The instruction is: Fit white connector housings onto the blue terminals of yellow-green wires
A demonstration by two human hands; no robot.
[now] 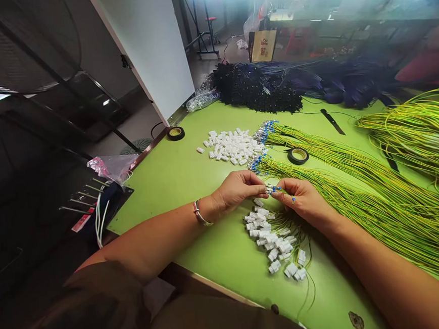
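Over the green table, my left hand [243, 187] is closed in a pinch at the metal tips of a few wire terminals [273, 188] with blue sleeves. My right hand [302, 198] is closed on the yellow-green wires just behind those sleeves, its fingertips almost meeting the left ones. Another blue-sleeved end pokes out by the right thumb. Below both hands lies a cluster of white plastic connectors [273, 239] with wires attached. Beyond them is a pile of loose white connectors [231, 146]. Bundles of terminal-tipped wires [358, 194] stretch off to the right.
Black tape rolls [298, 155] lie on the green table [160, 189], one near its left edge. At the back are dark wires with black connectors [259, 88]. A black blade-like strip [332, 121] and a coil of yellow-green wire [422, 133] sit at right. A white panel [149, 43] stands behind.
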